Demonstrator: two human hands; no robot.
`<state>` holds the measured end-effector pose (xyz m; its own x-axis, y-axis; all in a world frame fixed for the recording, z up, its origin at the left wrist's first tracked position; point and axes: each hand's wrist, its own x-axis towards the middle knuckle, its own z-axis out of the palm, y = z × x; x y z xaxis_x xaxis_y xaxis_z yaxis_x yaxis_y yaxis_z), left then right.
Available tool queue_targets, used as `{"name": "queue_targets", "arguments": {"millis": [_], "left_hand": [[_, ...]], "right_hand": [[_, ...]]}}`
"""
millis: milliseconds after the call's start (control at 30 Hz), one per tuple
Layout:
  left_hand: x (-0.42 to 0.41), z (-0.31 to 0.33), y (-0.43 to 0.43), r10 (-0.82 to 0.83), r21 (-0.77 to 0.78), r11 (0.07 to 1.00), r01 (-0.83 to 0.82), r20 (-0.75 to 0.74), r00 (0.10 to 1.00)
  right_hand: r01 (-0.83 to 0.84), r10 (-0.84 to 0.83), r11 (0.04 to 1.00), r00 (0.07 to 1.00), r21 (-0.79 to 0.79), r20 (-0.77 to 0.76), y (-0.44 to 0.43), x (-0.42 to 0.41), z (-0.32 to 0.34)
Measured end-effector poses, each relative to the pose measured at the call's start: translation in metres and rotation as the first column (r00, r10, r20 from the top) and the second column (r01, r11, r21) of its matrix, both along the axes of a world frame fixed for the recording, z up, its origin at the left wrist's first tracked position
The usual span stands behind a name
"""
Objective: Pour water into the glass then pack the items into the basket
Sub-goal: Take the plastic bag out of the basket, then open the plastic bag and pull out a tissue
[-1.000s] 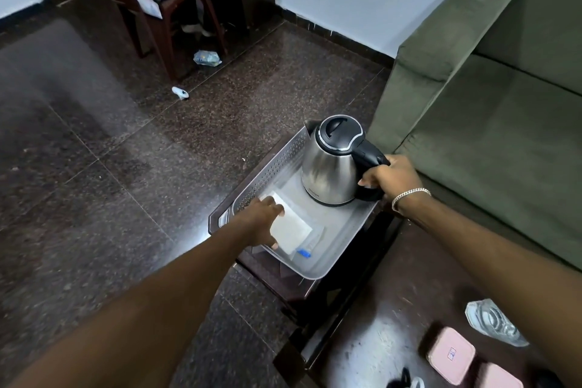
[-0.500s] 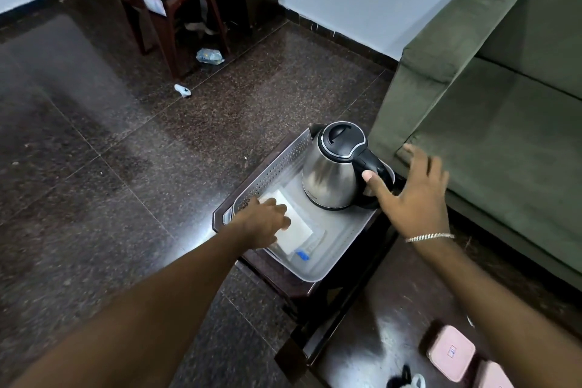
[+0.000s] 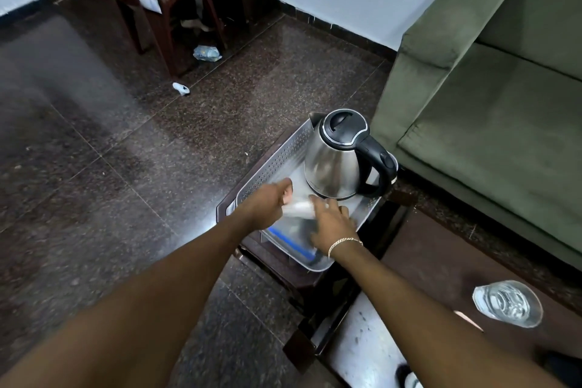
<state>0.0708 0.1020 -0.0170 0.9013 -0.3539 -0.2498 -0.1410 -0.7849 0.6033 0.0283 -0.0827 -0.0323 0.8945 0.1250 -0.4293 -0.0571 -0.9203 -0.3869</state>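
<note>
A steel kettle (image 3: 333,164) with a black lid and handle stands upright at the far end of the metal basket (image 3: 273,159), which has perforated walls. My left hand (image 3: 267,205) is closed around a blurred white packet (image 3: 299,207) just above the basket floor. My right hand (image 3: 330,224) reaches in from the right, fingers spread, its tips touching the packet. Under both hands lies a clear pouch with a blue edge (image 3: 291,238). The glass (image 3: 507,303), with water in it, stands on the dark table at the lower right, outside the basket.
The basket sits on a small dark wooden stand (image 3: 315,280) beside a green sofa (image 3: 491,110). A wooden chair (image 3: 163,9) and bits of litter (image 3: 206,53) are on the tiled floor at the back. A pink edge (image 3: 469,320) shows near the glass.
My right hand let go of the kettle handle and came down left to the white packet. My left hand has lifted the packet slightly. The kettle has stayed put.
</note>
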Motion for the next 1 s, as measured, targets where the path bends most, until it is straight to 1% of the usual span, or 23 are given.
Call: {"name": "queue_targets", "arguments": {"millis": [33, 67, 100, 133, 167, 200, 267, 333, 367, 400, 433, 467, 500, 533, 600, 700, 800, 833, 867, 900, 933, 967, 1000], "left_hand": [[0.001, 0.000, 0.003, 0.061, -0.068, 0.996, -0.060, 0.014, 0.998], [0.002, 0.001, 0.005, 0.120, -0.116, 0.986, -0.117, 0.017, 0.993], [0.003, 0.003, 0.007, 0.176, -0.163, 0.971, -0.173, 0.004, 0.984], [0.003, 0.007, 0.009, 0.235, -0.216, 0.947, -0.237, -0.036, 0.971], [0.004, 0.011, 0.009, 0.298, -0.273, 0.909, -0.313, -0.098, 0.950], [0.005, 0.016, 0.009, 0.370, -0.313, 0.858, -0.407, -0.172, 0.913], [0.005, 0.031, 0.006, 0.490, -0.366, 0.729, -0.578, -0.310, 0.815], [0.003, 0.047, 0.000, 0.544, -0.435, 0.589, -0.681, -0.410, 0.732], [0.002, 0.058, -0.004, 0.513, -0.485, 0.489, -0.725, -0.512, 0.689], [0.000, 0.068, -0.008, 0.425, -0.519, 0.406, -0.752, -0.621, 0.658], [-0.002, 0.077, -0.010, 0.296, -0.556, 0.353, -0.753, -0.697, 0.653], [-0.005, 0.084, -0.012, 0.171, -0.595, 0.331, -0.732, -0.725, 0.667], [-0.008, 0.089, -0.016, 0.078, -0.622, 0.324, -0.713, -0.733, 0.675], [-0.013, 0.092, -0.021, 0.031, -0.629, 0.330, -0.704, -0.738, 0.674], [-0.026, 0.099, -0.037, 0.000, -0.601, 0.336, -0.725, -0.770, 0.638], [-0.044, 0.098, -0.075, -0.036, -0.594, 0.342, -0.728, -0.782, 0.622], [-0.064, 0.095, -0.123, -0.053, -0.591, 0.332, -0.735, -0.790, 0.611], [-0.072, 0.095, -0.138, -0.047, -0.594, 0.357, -0.721, -0.782, 0.621], [-0.081, 0.094, -0.157, -0.039, -0.598, 0.410, -0.688, -0.765, 0.642], [-0.091, 0.094, -0.177, -0.005, -0.587, 0.495, -0.641, -0.740, 0.673], [-0.100, 0.093, -0.196, 0.054, -0.553, 0.590, -0.587, -0.699, 0.713], [-0.109, 0.093, -0.215, 0.144, -0.504, 0.677, -0.536, -0.624, 0.768], [-0.118, 0.097, -0.233, 0.231, -0.470, 0.723, -0.507, -0.526, 0.818]], "right_hand": [[0.113, -0.108, 0.987, 0.993, 0.117, -0.049, -0.001, 0.004, -0.002], [0.246, -0.221, 0.932, 0.968, 0.266, -0.122, -0.003, 0.009, -0.001], [0.377, -0.319, 0.838, 0.925, 0.396, -0.206, -0.005, 0.012, 0.002], [0.481, -0.386, 0.729, 0.877, 0.488, -0.287, -0.006, 0.014, 0.006], [0.554, -0.423, 0.637, 0.833, 0.536, -0.357, -0.007, 0.014, 0.012], [0.601, -0.433, 0.579, 0.800, 0.551, -0.416, -0.008, 0.013, 0.017], [0.651, -0.398, 0.524, 0.757, 0.549, -0.518, -0.015, 0.006, 0.032], [0.675, -0.392, 0.464, 0.737, 0.573, -0.551, -0.027, -0.001, 0.052], [0.672, -0.414, 0.436, 0.741, 0.599, -0.529, -0.036, -0.005, 0.064], [0.661, -0.435, 0.405, 0.747, 0.632, -0.503, -0.045, -0.009, 0.078], [0.647, -0.447, 0.359, 0.752, 0.672, -0.485, -0.055, -0.014, 0.093], [0.628, -0.449, 0.301, 0.757, 0.717, -0.475, -0.067, -0.019, 0.109], [0.608, -0.446, 0.238, 0.761, 0.758, -0.471, -0.078, -0.024, 0.124], [0.585, -0.448, 0.175, 0.763, 0.792, -0.465, -0.090, -0.030, 0.137], [0.531, -0.469, 0.082, 0.767, 0.843, -0.437, -0.113, -0.041, 0.161], [0.457, -0.528, 0.007, 0.757, 0.890, -0.384, -0.147, -0.060, 0.185], [0.426, -0.587, -0.027, 0.726, 0.904, -0.359, -0.183, -0.085, 0.204], [0.420, -0.615, -0.022, 0.710, 0.907, -0.344, -0.194, -0.094, 0.209], [0.413, -0.650, -0.010, 0.689, 0.910, -0.320, -0.206, -0.105, 0.214], [0.409, -0.686, 0.003, 0.665, 0.913, -0.296, -0.218, -0.117, 0.217], [0.407, -0.715, 0.013, 0.643, 0.913, -0.276, -0.229, -0.128, 0.219], [0.406, -0.741, 0.019, 0.620, 0.914, -0.260, -0.240, -0.139, 0.220], [0.408, -0.763, 0.020, 0.596, 0.913, -0.249, -0.252, -0.150, 0.220]]}}
